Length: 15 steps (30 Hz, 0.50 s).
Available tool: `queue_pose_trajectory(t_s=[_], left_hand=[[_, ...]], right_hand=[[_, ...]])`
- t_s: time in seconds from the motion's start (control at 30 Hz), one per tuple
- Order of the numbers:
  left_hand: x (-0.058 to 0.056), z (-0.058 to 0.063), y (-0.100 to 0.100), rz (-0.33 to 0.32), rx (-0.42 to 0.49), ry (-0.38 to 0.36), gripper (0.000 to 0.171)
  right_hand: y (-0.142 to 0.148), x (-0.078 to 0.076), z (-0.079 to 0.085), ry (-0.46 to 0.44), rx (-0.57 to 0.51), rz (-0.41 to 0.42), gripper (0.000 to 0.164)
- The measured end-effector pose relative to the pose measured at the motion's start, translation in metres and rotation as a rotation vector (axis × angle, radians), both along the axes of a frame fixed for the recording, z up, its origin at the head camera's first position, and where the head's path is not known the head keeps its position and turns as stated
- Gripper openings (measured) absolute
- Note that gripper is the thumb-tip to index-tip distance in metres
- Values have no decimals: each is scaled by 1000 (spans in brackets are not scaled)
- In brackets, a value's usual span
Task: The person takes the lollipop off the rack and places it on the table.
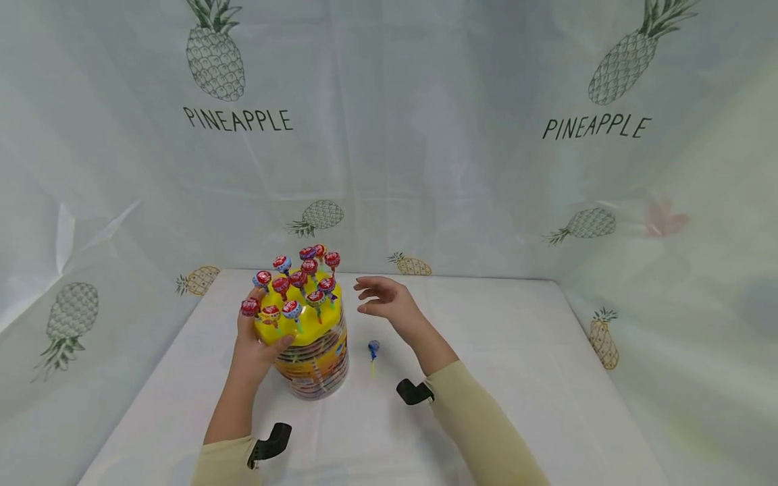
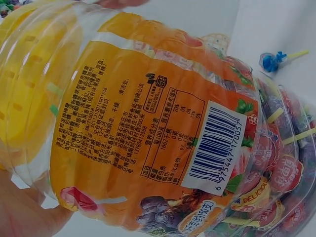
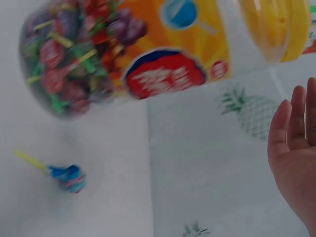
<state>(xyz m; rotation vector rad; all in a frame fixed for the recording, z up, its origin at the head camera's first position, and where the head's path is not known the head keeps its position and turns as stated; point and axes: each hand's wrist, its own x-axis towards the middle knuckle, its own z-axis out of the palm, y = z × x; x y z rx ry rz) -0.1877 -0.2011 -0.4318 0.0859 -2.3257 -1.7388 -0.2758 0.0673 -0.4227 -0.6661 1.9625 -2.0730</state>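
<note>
A clear plastic lollipop jar (image 1: 313,368) stands on the table, lollipops inside and an orange printed label (image 2: 148,128) round it. Several wrapped lollipops (image 1: 280,287) stick up from its yellow lid (image 1: 313,331). My left hand (image 1: 255,347) grips the jar's top from the left side, thumb at the front of the lid; its far fingers are partly hidden behind lollipops. My right hand (image 1: 392,304) is to the right of the lid, apart from it, fingers loosely bent and holding nothing. One blue-wrapped lollipop (image 1: 373,349) with a yellow stick lies on the table below that hand.
The white table (image 1: 486,351) reaches back to a pale curtain (image 1: 425,169) printed with pineapples, which also hangs at both sides. On each wrist sits a black camera mount, as on the right sleeve (image 1: 480,425).
</note>
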Motion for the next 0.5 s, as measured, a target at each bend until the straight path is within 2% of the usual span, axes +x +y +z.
queue_pose_trajectory(t_s=[0.1, 0.27, 0.5], left_hand=[[0, 0, -1, -4, -3, 7, 94], [0, 0, -1, -8, 1, 2, 95], [1, 0, -1, -8, 0, 9, 95]], right_hand=[[-6, -1, 15, 39, -18, 9, 44], [-16, -3, 34, 48, -57, 35, 45], [-26, -8, 44, 60, -72, 81, 45]])
